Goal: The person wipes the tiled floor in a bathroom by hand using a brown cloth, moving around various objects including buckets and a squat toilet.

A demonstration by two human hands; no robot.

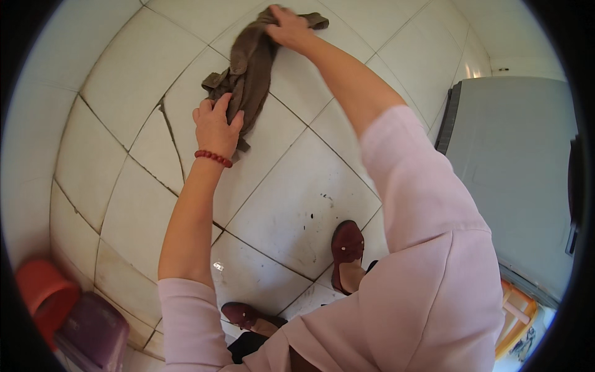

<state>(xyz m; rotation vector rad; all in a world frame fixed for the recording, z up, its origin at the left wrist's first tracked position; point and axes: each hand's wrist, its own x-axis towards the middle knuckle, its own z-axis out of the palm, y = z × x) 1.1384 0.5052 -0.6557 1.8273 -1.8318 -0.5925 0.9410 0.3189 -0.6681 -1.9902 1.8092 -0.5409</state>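
A brown cloth [253, 65] lies bunched and stretched out over the white floor tiles at the top of the view. My right hand [288, 25] grips its far end, the fingers curled over the fabric and slightly blurred. At the near end, my left hand [218, 123] rests on the cloth with its fingers spread; whether they pinch the fabric is unclear. A red bead bracelet [213, 158] circles my left wrist.
White floor tiles [274, 204] have dark joints, a crack and dark specks. My dark red shoes [348, 242] stand below. At right is a large grey appliance or cabinet [516, 176] beside an orange frame [527, 309]. A red plastic container [46, 293] and a purple plastic object [95, 330] sit lower left.
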